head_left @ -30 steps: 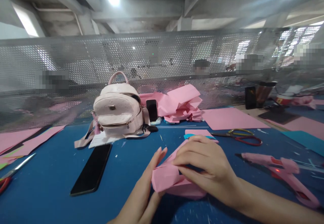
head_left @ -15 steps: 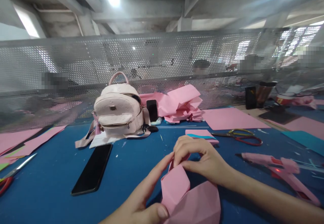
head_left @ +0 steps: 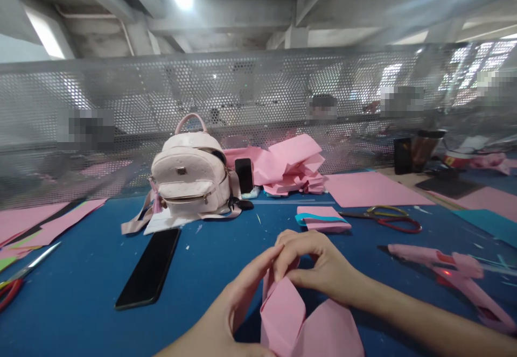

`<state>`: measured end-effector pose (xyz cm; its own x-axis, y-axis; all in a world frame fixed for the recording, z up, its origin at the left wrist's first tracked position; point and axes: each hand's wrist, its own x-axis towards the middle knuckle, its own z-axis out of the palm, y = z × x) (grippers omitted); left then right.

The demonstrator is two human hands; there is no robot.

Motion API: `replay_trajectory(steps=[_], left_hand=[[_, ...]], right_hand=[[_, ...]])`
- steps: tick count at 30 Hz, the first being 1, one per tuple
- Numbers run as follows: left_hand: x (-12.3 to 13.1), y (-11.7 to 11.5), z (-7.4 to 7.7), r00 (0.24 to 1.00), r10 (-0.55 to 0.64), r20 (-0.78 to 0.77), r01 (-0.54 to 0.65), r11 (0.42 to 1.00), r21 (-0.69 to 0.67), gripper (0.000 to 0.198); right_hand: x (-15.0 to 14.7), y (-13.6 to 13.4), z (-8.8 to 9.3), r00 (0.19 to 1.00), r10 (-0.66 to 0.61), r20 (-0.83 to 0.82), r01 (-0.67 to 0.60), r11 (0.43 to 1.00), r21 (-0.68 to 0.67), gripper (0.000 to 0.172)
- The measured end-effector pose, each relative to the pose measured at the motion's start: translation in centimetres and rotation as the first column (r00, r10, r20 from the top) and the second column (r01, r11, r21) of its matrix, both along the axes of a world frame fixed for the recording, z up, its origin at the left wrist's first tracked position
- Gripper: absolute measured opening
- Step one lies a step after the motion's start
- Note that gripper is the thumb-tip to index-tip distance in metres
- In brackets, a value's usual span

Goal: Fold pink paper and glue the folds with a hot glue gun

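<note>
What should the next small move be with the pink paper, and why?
I'd probably have the right hand pinch the far edge of the pink paper more firmly, with the left hand bracing it. The right hand is at that edge, the left hand reaches up to meet it there, and the paper stands up in folds rather than lying flat.

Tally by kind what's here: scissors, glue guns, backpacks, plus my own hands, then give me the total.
Left-side scissors plus right-side scissors: 2
Pink glue gun: 1
Pale backpack: 1
Your left hand plus right hand, both at the folded pink piece: 2
Total: 6
</note>
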<state>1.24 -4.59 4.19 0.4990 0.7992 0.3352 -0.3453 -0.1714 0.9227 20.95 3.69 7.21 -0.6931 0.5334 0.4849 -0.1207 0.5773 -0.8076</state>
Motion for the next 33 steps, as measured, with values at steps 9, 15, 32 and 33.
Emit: replay_trajectory(steps=[9,15,32,33], left_hand=[[-0.2,0.9,-1.7,0.988,0.110,0.110,-0.068,0.940,-0.335,0.116],[-0.3,0.6,-0.2,0.932,-0.065,0.356,0.254,0.817,-0.517,0.060],[-2.4,0.9,-0.5,0.916,0.015,0.402,0.227,0.806,-0.547,0.042],[-2.4,0.9,-0.5,0.907,-0.011,0.421,0.254,0.812,-0.526,0.043]], right_hand=[[0.9,0.3,2.7,0.976,0.028,-0.217,0.080,0.879,0.469,0.016],[2.7,1.0,4.6,0.930,-0.202,-0.306,0.367,0.512,0.777,0.020],[2.9,2.8,2.4,0.932,-0.219,-0.289,0.333,0.202,0.921,0.006],[3.0,2.9,2.4,0.931,-0.223,-0.289,0.333,0.190,0.924,0.006]])
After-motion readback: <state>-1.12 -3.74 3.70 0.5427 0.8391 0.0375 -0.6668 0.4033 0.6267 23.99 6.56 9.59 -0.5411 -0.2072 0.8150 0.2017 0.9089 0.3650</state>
